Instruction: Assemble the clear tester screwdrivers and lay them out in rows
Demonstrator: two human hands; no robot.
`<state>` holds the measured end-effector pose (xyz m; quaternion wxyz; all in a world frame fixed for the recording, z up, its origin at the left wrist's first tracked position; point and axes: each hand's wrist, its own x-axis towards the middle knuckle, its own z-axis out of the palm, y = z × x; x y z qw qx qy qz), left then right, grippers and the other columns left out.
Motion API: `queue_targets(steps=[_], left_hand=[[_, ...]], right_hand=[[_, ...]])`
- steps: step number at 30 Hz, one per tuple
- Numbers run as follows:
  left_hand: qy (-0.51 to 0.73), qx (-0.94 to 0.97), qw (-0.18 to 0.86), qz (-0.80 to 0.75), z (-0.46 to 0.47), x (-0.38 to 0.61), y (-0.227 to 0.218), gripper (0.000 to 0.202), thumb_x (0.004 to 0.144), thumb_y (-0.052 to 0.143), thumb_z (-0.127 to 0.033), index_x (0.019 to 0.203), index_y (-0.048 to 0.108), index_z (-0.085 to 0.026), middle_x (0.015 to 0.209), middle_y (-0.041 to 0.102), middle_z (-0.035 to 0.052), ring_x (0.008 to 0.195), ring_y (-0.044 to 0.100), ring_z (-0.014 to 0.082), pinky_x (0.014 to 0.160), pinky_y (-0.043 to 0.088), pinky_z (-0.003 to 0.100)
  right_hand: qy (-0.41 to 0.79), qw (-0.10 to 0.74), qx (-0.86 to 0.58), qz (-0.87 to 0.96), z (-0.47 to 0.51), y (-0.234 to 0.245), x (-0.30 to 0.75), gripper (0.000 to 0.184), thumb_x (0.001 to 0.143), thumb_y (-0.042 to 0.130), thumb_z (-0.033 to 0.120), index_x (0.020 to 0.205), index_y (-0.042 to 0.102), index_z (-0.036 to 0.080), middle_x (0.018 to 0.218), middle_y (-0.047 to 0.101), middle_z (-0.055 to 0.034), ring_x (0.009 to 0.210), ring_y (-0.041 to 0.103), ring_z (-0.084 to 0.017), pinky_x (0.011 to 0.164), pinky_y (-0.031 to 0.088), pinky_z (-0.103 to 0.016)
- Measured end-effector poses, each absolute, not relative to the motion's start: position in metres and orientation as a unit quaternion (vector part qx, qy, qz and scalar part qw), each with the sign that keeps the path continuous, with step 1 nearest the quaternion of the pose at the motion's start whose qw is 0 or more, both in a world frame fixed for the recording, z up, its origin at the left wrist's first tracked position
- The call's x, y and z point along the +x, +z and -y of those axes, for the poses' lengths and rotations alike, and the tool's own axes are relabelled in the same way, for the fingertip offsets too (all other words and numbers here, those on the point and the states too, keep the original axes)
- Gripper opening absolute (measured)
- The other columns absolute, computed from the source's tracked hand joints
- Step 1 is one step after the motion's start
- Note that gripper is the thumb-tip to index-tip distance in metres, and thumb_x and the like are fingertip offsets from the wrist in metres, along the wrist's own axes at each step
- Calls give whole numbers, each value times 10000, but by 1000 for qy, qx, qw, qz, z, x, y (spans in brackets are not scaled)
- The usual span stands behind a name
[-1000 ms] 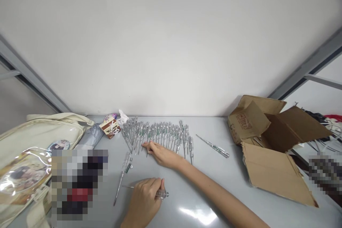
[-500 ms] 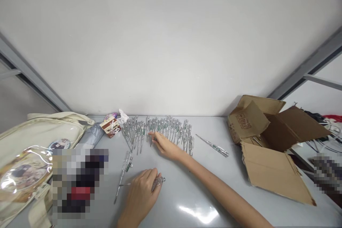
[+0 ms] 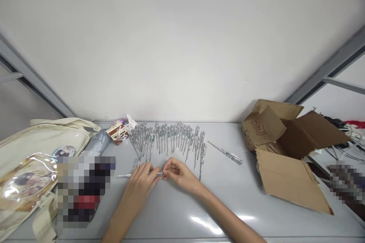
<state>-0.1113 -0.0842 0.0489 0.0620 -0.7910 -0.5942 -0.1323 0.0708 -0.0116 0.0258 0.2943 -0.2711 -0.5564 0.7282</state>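
My left hand (image 3: 142, 180) is closed round the clear handle of a voltage tester screwdriver (image 3: 123, 176), its thin metal blade pointing left. At the handle's other end, the fingertips of my right hand (image 3: 176, 172) pinch the metal cap. Both hands meet low over the grey table. Behind my left fingers shows part of another clear handle (image 3: 136, 164); the rest is hidden. Further back, several voltage tester screwdrivers (image 3: 168, 134) with clear handles and green inner parts lie side by side, blades toward me. One more tester (image 3: 226, 153) lies apart to their right.
An open cardboard box (image 3: 261, 131) stands at the right, one flap reaching over the table (image 3: 222, 201). On the left are a cream bag (image 3: 19, 148), a grey folded umbrella (image 3: 99, 142) and a small brown packet (image 3: 118, 133). A white wall rises behind.
My right hand has come back from the row of testers to the handle end in my left hand. The left hand has moved up and slightly left, with the tester in it.
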Motion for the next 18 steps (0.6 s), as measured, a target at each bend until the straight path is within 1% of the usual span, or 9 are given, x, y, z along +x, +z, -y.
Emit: queue_targets(steps=[3, 6, 12, 15, 18], left_hand=[[-155, -790, 74, 588, 84, -109, 46, 227, 977, 462, -257, 1044, 679, -256, 842, 586, 21, 759, 564, 179, 712, 419, 305], [-161, -791, 71, 587, 84, -108, 43, 242, 977, 462, -228, 1092, 672, -267, 865, 585, 22, 779, 563, 176, 737, 421, 307], [-144, -798, 87, 578, 79, -105, 43, 370, 953, 409, -84, 1182, 648, -250, 855, 582, 24, 789, 552, 181, 736, 420, 315], [-138, -799, 93, 578, 78, -106, 40, 391, 940, 417, -67, 1201, 641, -254, 864, 581, 24, 810, 552, 182, 751, 421, 318], [-139, -801, 93, 575, 79, -109, 37, 471, 923, 391, -28, 1266, 603, -270, 901, 595, 25, 851, 556, 186, 776, 422, 329]], right_hand=[[739, 310, -289, 523, 9, 21, 70, 410, 719, 775, 528, 829, 576, 187, 746, 653, 10, 708, 668, -147, 735, 519, -311], [753, 314, -298, 495, 6, 17, 72, 422, 679, 810, 511, 808, 589, 175, 699, 659, 11, 671, 668, -144, 722, 530, -313], [760, 335, -290, 475, 7, 16, 71, 404, 666, 829, 475, 809, 614, 164, 753, 693, -13, 720, 690, -160, 727, 557, -330], [754, 340, -300, 476, 7, 13, 70, 401, 645, 844, 461, 784, 617, 162, 706, 689, -3, 675, 685, -149, 695, 547, -305], [746, 339, -310, 482, 5, 12, 72, 399, 637, 850, 456, 776, 619, 161, 685, 681, 6, 651, 685, -146, 690, 545, -300]])
